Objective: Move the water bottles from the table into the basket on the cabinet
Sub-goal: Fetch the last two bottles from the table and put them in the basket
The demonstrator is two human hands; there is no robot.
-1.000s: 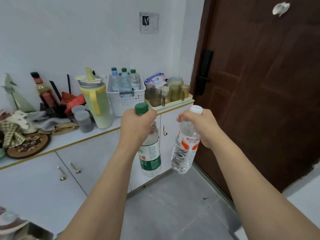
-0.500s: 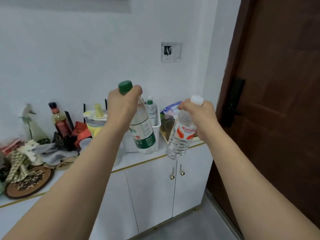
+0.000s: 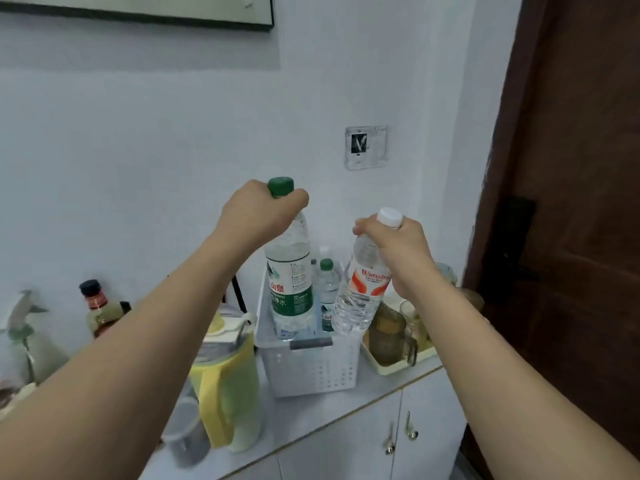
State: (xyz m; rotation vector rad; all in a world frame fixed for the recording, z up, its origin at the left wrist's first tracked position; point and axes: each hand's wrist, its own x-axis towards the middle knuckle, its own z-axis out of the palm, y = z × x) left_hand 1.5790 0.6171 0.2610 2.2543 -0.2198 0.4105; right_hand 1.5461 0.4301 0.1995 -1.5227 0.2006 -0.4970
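My left hand (image 3: 258,213) grips the neck of a green-capped, green-labelled water bottle (image 3: 289,282), which hangs upright over the white perforated basket (image 3: 311,368) on the cabinet, its base at the rim or just inside. My right hand (image 3: 398,251) grips the neck of a white-capped bottle with a red and white label (image 3: 362,296), tilted, its base over the basket's right side. Other small green-capped bottles (image 3: 327,285) stand in the basket behind them.
A yellow lidded jug (image 3: 228,382) and a grey cup (image 3: 185,438) stand left of the basket. A cream tray with glass mugs (image 3: 391,334) sits to its right. A sauce bottle (image 3: 95,306) and clutter fill the far left. A brown door (image 3: 571,202) is at right.
Both hands have carried their bottles forward and now hold them over the basket. My view has moved closer to the cabinet.
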